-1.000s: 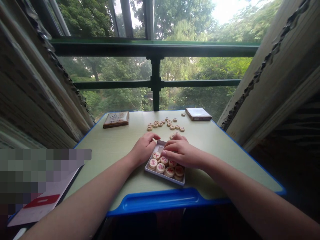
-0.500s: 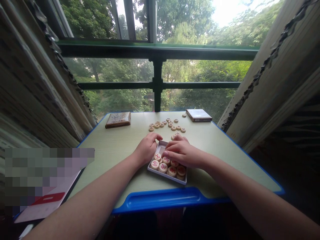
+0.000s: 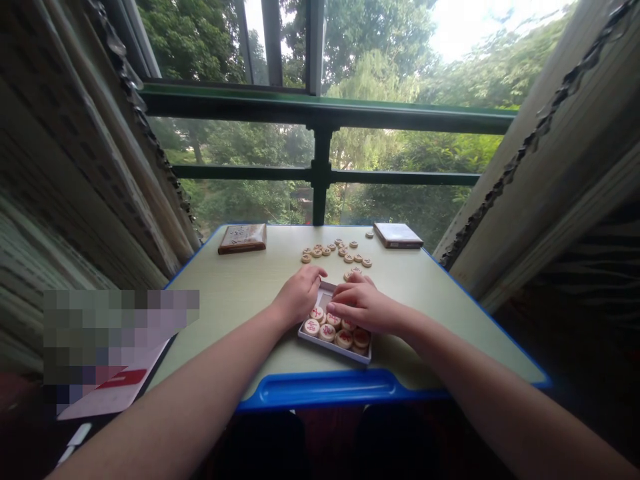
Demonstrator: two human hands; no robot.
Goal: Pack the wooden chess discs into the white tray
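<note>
Here on the pale green desk, the shallow white box is sitting between the two hands, near the blue front trough, and round red-marked pieces are crowding its near end. The left hand is leaning at the left wall, its fingers curling forward by the far corner; whether they are gripping the rim, I cannot tell. The right hand is arching over the box's far right part, fingers bending, thumb pointing inward just above the pieces; whether anything is being pinched is hidden. Beyond, loose pieces are lying scattered, with a flat brown case resting at far left and a pale-topped case at far right.
</note>
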